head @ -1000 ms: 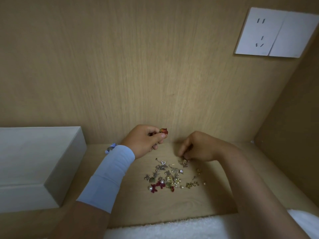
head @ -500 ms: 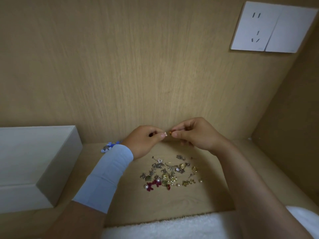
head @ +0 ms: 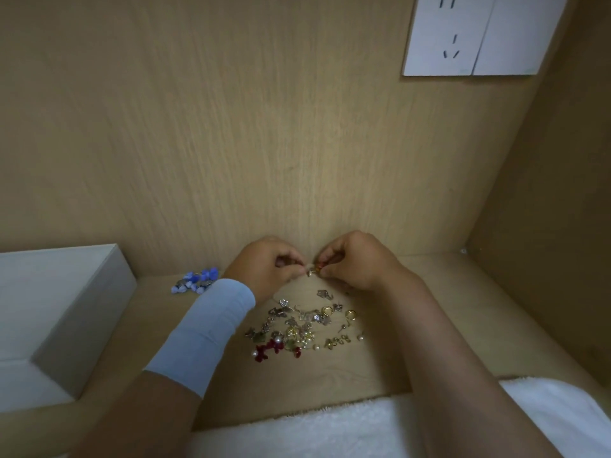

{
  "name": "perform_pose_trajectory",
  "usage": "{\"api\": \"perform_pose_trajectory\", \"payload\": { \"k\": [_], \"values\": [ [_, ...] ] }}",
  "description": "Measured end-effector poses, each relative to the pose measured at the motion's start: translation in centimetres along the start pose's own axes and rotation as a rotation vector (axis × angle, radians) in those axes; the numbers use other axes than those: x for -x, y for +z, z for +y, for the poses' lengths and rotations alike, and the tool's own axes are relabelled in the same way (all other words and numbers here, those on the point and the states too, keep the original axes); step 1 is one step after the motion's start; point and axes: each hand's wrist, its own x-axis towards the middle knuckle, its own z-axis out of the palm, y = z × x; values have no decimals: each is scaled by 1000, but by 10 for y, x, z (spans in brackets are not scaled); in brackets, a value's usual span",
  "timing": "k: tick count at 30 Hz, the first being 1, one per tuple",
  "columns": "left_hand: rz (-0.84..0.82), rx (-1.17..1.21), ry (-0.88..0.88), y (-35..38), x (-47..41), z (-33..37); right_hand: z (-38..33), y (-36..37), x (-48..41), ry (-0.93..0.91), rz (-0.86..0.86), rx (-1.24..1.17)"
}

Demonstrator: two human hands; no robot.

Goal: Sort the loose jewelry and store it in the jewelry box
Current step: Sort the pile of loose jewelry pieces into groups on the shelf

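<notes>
while both hands (head: 269, 269) (head: 355, 262) pinch small gold-red earring (head: 316, 268), glinty metal pile (head: 299, 327) below.

From my end the loose jewelry (head: 297, 328) is a scattered heap on the wooden tabletop (head: 439, 328) — silver charms, gold hoops, small pearls and a few dark red bow-shaped pieces along the near edge. A separate little cluster of blue pieces (head: 195, 281) lies off to the left, close to the back wall. One small gold-and-red piece (head: 316, 269) is up off the pile — pinched between fingers. The jewelry box (head: 49, 312) is a pale rectangular block at far left, lid shut.
</notes>
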Motion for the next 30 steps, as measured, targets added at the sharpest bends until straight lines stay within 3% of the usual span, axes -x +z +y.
{"api": "perform_pose_trajectory", "payload": {
  "k": [7, 15, 21, 25, 27, 30],
  "values": [
    [-111, -134, -45, 17, -14, 14, 3, -3, 1, 8, 32, 52],
    [11, -182, -26, 20, -14, 4, 5, 2, -2, 25, 47, 66],
    [7, -161, -30, 21, -10, 9, 1, 3, 0, 2, 62, 92],
    [7, -175, 44, 7, -1, 21, -3, -14, 3, -4, 5, 119],
    [-94, -115, 50, 1, 4, 31, -7, -26, 8, -18, -48, 125],
    [-255, -109, 7, 0, 9, 44, -13, -39, 19, 15, -270, 159]
  ]
}}
